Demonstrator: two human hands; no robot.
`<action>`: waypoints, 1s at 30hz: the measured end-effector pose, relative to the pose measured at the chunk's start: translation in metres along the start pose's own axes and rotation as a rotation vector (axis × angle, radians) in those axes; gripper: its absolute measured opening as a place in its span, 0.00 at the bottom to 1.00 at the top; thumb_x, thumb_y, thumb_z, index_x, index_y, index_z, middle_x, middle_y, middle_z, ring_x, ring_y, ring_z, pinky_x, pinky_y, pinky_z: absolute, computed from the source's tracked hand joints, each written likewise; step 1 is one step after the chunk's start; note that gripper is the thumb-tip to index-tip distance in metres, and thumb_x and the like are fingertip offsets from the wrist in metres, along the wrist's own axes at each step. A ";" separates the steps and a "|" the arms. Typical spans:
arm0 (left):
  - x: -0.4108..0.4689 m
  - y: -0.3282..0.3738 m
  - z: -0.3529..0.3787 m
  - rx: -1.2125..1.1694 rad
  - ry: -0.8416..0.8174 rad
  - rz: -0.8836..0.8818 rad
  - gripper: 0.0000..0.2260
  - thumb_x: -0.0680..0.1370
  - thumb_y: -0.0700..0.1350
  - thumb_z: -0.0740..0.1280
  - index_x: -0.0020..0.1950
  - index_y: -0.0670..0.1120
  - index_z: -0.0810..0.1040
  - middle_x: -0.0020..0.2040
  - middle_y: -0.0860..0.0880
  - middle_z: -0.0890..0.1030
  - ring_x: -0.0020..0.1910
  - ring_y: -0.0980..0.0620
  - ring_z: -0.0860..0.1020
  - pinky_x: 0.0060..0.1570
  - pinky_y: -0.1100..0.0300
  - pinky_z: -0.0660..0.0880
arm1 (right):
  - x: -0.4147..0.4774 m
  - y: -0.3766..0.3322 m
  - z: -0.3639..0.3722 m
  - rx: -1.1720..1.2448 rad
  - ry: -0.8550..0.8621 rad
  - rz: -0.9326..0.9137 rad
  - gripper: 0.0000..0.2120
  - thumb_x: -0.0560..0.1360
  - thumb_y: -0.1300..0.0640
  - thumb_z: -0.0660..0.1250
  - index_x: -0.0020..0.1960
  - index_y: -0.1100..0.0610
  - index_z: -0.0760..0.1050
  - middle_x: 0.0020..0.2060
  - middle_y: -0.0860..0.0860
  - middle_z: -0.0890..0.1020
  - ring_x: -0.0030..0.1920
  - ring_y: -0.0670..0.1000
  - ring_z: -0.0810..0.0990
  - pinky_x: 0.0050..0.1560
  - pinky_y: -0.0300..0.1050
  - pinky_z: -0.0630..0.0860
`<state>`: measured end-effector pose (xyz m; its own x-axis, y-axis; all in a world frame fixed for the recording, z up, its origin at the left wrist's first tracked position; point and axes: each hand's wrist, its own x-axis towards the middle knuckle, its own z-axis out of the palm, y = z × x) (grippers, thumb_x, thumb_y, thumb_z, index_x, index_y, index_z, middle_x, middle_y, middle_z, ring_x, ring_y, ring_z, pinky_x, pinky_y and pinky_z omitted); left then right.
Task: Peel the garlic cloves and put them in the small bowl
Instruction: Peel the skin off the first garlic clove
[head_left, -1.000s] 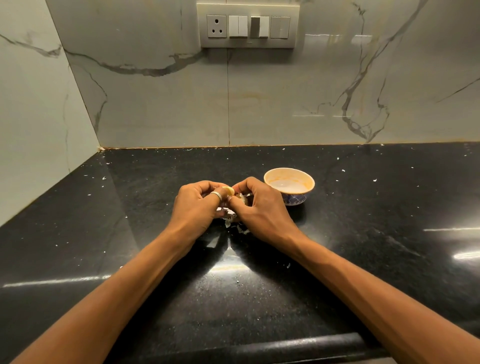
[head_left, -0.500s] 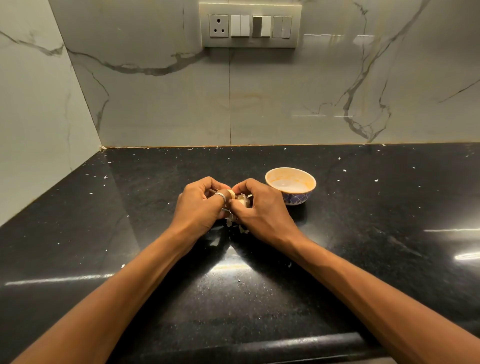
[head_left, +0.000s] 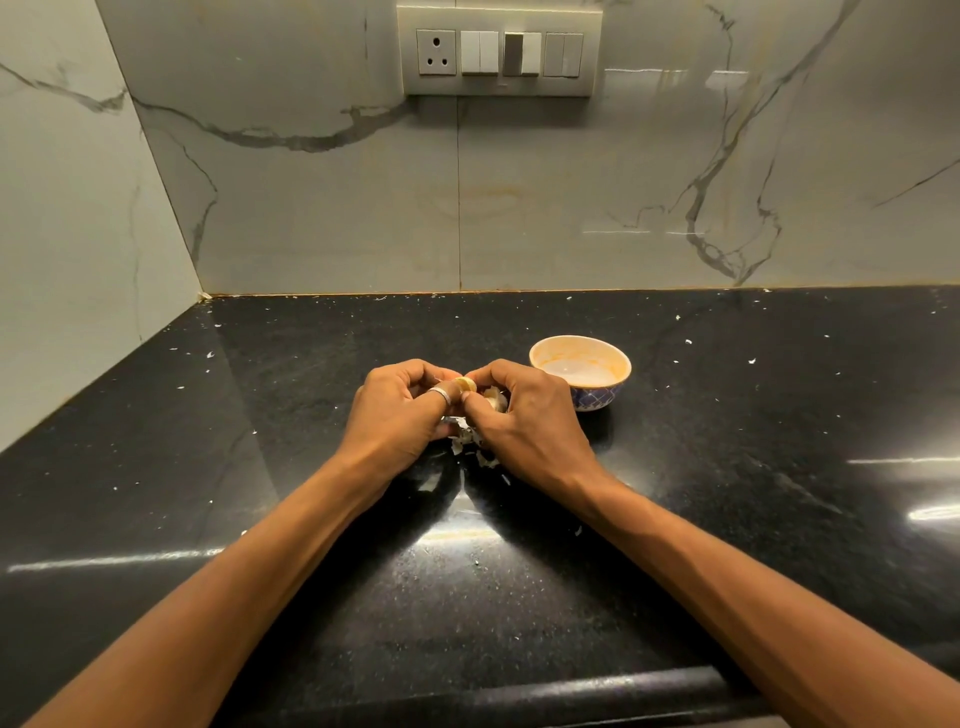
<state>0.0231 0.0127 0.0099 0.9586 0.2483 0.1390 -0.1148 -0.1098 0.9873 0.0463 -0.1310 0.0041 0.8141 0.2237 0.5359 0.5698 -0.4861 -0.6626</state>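
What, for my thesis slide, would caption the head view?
Peeling: left hand and right hand grip garlic over skins on the counter, bowl beside.

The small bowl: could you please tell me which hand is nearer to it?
Right. The right hand is just beside the bowl, on its left; the left hand lies farther left, beyond the right hand.

Switch panel (head_left: 498, 52) on marble wall (head_left: 571, 208) above black countertop (head_left: 779, 415).
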 end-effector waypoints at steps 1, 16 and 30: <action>0.001 0.000 0.000 0.003 0.001 0.000 0.02 0.77 0.39 0.72 0.47 0.42 0.84 0.43 0.45 0.87 0.45 0.50 0.86 0.42 0.57 0.82 | 0.000 0.000 0.000 0.008 -0.008 0.009 0.06 0.77 0.55 0.70 0.49 0.55 0.84 0.37 0.45 0.81 0.36 0.42 0.77 0.37 0.37 0.74; 0.008 -0.006 0.006 0.087 0.041 -0.009 0.02 0.76 0.41 0.74 0.44 0.47 0.85 0.42 0.47 0.86 0.46 0.50 0.86 0.47 0.53 0.84 | 0.004 0.004 0.002 -0.015 -0.020 0.108 0.08 0.78 0.54 0.68 0.50 0.55 0.84 0.41 0.49 0.85 0.40 0.45 0.80 0.40 0.38 0.73; 0.001 -0.005 -0.001 0.176 -0.002 0.117 0.06 0.75 0.46 0.76 0.51 0.51 0.86 0.43 0.53 0.87 0.45 0.54 0.85 0.50 0.52 0.83 | 0.007 0.001 -0.005 0.363 -0.113 0.363 0.03 0.77 0.56 0.72 0.47 0.56 0.81 0.36 0.54 0.86 0.39 0.54 0.87 0.36 0.42 0.80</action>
<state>0.0247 0.0141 0.0057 0.9419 0.2227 0.2514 -0.1778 -0.3043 0.9358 0.0519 -0.1342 0.0093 0.9620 0.1944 0.1917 0.2347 -0.2299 -0.9445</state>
